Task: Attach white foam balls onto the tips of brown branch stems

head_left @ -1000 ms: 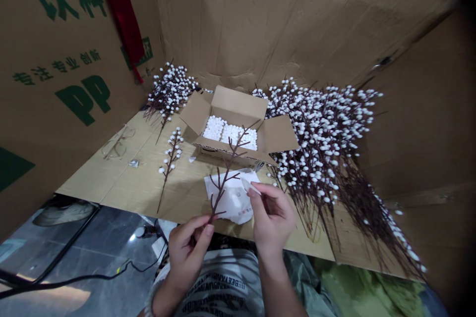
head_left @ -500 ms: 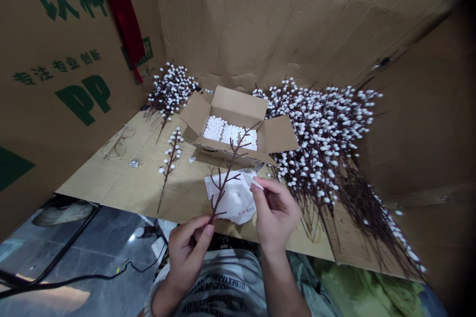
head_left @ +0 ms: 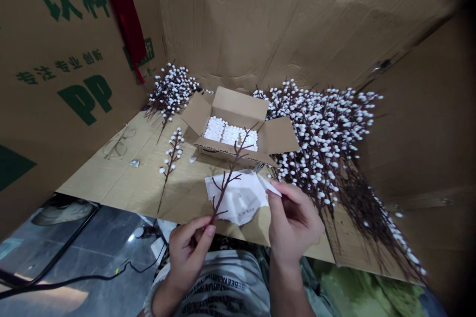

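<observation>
My left hand [head_left: 188, 250] pinches the lower end of a bare brown artificial branch [head_left: 226, 183], whose twigs carry no white berries. My right hand [head_left: 293, 223] holds a narrow white strip [head_left: 269, 185] between thumb and fingers, at the edge of a crumpled white paper sheet [head_left: 238, 198]. That sheet lies on the cardboard under the branch, and the branch passes over it without my seeing any contact. Behind it stands an open carton [head_left: 238, 106] filled with white foam balls [head_left: 230, 134].
A large heap of white-berried branches [head_left: 320, 133] lies to the right, a smaller bunch [head_left: 171, 91] to the left, and one sprig [head_left: 171, 158] on the cardboard sheet [head_left: 104, 178]. Printed cardboard walls surround it. A black cable [head_left: 74, 277] crosses the floor.
My right hand has moved to the right with the white strip, and the white sheet now lies flatter and more spread. My left hand and the branch have hardly moved.
</observation>
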A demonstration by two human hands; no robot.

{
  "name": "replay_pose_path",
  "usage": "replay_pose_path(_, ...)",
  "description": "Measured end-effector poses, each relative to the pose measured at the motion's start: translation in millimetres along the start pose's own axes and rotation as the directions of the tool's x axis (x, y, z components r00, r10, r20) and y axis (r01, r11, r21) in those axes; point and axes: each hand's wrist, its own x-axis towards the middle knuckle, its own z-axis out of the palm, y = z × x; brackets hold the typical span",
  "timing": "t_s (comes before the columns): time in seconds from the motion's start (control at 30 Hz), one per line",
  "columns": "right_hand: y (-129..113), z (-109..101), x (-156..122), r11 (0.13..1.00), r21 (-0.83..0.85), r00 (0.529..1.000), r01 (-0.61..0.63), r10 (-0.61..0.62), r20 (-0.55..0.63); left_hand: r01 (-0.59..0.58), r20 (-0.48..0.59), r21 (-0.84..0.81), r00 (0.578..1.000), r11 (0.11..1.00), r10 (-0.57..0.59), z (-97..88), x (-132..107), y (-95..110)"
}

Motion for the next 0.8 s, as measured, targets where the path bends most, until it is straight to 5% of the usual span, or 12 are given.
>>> replay_pose_path(0.2,-18,-10,0,0.931,-0.048,0.91,0.363,-0.343,0.232,-0.074,-0.01,0.064,0.997,0.995,0.075,0.7,3,3)
replay_pose_path(0.37,-27,-7,1,0.873,-0.109,0.837,0.475,-0.41,0.364,-0.093,0.018,0.078,0.996,0.993,0.092,0.1,3,2)
replay_pose_path(0.63,-30,-1,3,0.858,-0.125,0.827,0.499,-0.428,0.363,-0.109,0.019,0.076,0.994,0.991,0.107,-0.6,4,2)
replay_pose_path(0.8,-23,-9,4,0.864,-0.156,0.878,0.478,-0.464,0.121,-0.095,0.008,0.08,0.996,0.992,0.094,-0.8,4,2)
